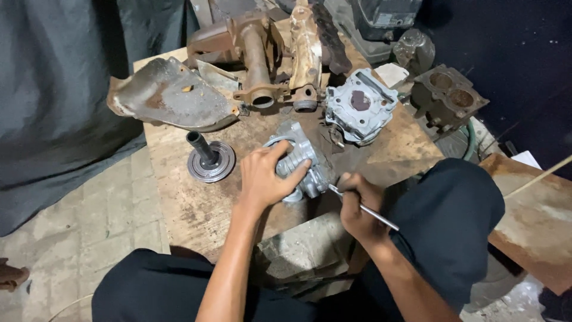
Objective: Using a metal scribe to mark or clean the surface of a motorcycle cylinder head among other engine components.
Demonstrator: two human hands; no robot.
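Note:
My left hand (266, 177) grips a grey finned metal engine part (301, 156) that rests on a worn wooden board (190, 206). My right hand (356, 204) is closed around a thin metal rod tool (372, 213). The rod's tip touches the right side of that part. My knees, in dark trousers, frame the board on both sides.
A black shaft on a round disc (208, 158) stands left of my hand. A grey cylinder head (359, 105), rusty pipes (259, 59) and a bent metal cover (167, 95) lie at the back. A dark engine block (448, 95) sits right; a rusty plate (536, 220) lies beside my knee.

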